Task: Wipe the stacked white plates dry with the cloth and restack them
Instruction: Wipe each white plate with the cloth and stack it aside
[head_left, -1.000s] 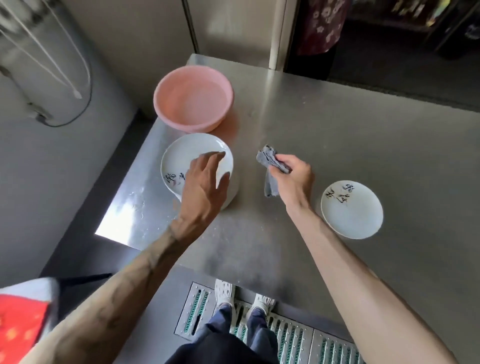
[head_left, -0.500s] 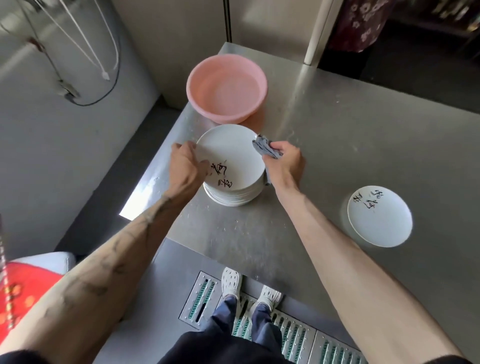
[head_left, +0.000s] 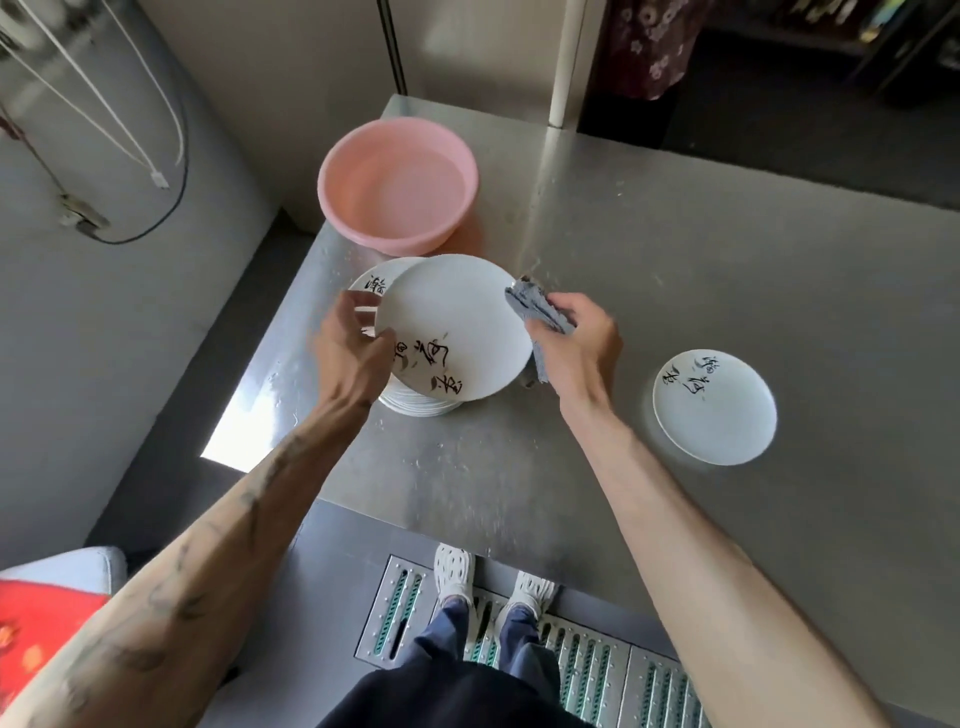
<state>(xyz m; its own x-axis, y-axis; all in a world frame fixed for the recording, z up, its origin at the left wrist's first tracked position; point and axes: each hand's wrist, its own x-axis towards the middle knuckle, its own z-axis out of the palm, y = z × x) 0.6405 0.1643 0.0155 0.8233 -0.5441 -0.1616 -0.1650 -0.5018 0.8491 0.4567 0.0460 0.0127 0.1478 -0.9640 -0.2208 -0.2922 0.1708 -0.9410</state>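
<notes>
Left hand (head_left: 353, 353) has its fingers curled on the left rim of the top plate (head_left: 457, 322), a bit blurry though. Right hand (head_left: 576, 348) grips a bunched grey-blue cloth (head_left: 537, 312) right against that plate's right edge. The plate sits offset to the right over the stack (head_left: 415, 404) of white plates. Pink basin (head_left: 397, 182) is just behind the stack, and a lone plate (head_left: 714, 410) lies well off to the right on the steel tabletop (head_left: 701, 249).
</notes>
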